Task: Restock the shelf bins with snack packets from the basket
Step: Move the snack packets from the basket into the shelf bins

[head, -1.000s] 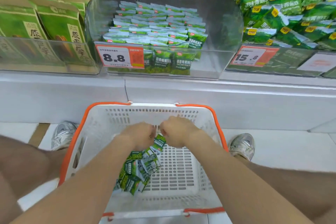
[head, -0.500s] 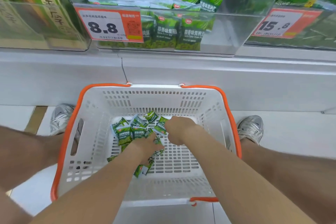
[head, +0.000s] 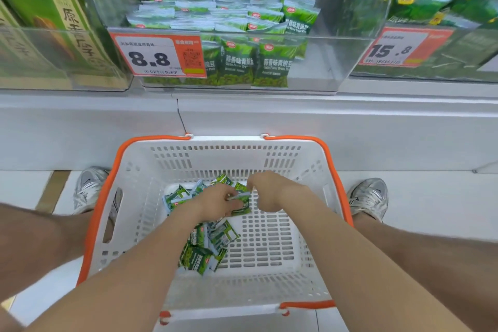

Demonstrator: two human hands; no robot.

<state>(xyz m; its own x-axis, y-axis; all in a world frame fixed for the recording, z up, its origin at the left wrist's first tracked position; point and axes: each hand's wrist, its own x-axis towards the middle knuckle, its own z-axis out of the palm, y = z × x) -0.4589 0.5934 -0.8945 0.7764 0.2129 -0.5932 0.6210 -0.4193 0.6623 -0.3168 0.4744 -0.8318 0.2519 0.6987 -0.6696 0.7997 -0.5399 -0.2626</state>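
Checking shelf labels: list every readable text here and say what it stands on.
"8.8": left price tag.
"15.8": right price tag.
"蒜香味青豌豆" and "Garlic Flavor Green Peas": bin packets.
"原": box; its other characters are unclear.
Too small or blurred to read: the small print on both tags and the print on the basket packets.

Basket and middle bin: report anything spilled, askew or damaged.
Nothing spilled or damaged. The snack packets in the basket lie in a loose crisscross heap beneath the left hand, beside the right hand. In the middle bin rows stand neat, but its right side is bare.
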